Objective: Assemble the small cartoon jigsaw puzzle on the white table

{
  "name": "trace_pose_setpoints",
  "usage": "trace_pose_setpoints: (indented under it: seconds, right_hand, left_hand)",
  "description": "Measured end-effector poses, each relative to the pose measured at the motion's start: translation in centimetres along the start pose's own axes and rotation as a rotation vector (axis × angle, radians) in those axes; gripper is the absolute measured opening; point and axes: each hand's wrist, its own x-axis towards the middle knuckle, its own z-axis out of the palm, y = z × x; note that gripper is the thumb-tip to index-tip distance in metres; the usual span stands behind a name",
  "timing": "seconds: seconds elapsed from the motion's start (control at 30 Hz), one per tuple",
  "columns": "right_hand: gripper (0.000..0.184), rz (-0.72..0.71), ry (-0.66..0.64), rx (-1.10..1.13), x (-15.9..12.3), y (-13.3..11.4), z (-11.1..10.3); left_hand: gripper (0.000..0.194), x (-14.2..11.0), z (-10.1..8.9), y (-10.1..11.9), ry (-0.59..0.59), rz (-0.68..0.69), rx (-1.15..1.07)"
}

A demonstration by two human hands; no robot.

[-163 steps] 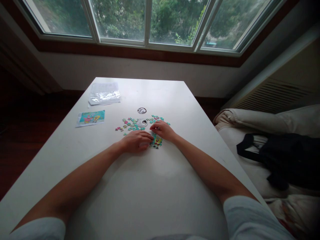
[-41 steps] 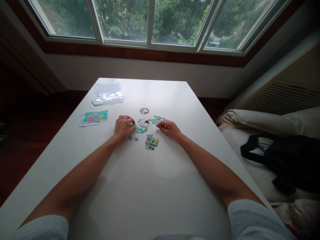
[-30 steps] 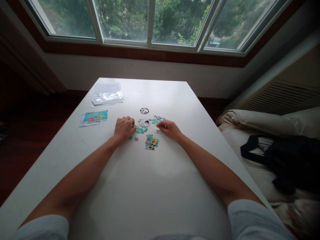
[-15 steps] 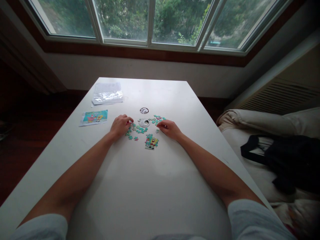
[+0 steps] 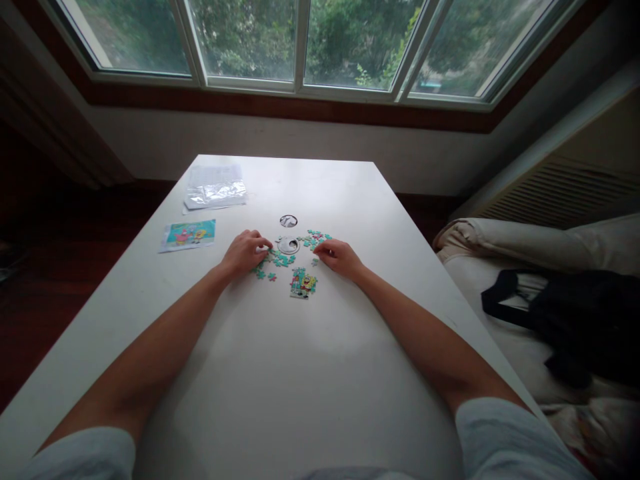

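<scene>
My left hand reaches over the left cluster of loose jigsaw puzzle pieces. Its index finger is stretched out and a gap shows between it and the thumb; it covers some of the pieces. My right hand rests on the table with thumb and fingertips pinched together. Whatever is between them, if anything, is too small to make out. Just beyond it lies a second cluster of puzzle pieces. A joined puzzle section with a yellow cartoon figure lies nearer me, between both hands.
A round silvery hole fitting and a round opening sit mid-table. On the white table, a picture card and a clear plastic bag lie at left. A sofa with a dark bag stands right.
My left hand has left the joined section for the loose pieces at left; it drew back a little, then reached forward again. My right hand moved off the section and has since stayed still.
</scene>
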Motion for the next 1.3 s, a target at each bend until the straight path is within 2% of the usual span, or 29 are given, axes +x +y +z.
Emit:
trace_pose_setpoints:
  seconds: [0.37, 0.67, 1.07, 1.3]
  right_hand:
    - [0.017, 0.008, -0.005, -0.007, 0.0, 0.2, 0.1]
    - [0.017, -0.005, -0.008, -0.02, 0.1, -0.3, 0.0]
    - [0.017, -0.054, -0.009, -0.04, 0.0, 0.1, 0.2]
    - [0.017, -0.088, -0.02, -0.03, 0.1, -0.2, 0.4]
  left_hand:
    - [0.023, 0.1, 0.4, 0.5, -0.001, -0.041, -0.006]
    - [0.014, 0.1, 0.1, 1.0, -0.065, -0.063, 0.015]
    - [0.01, 0.0, 0.1, 1.4, 0.01, -0.089, -0.064]
    - [0.016, -0.1, 0.1, 3.1, 0.053, -0.083, -0.228]
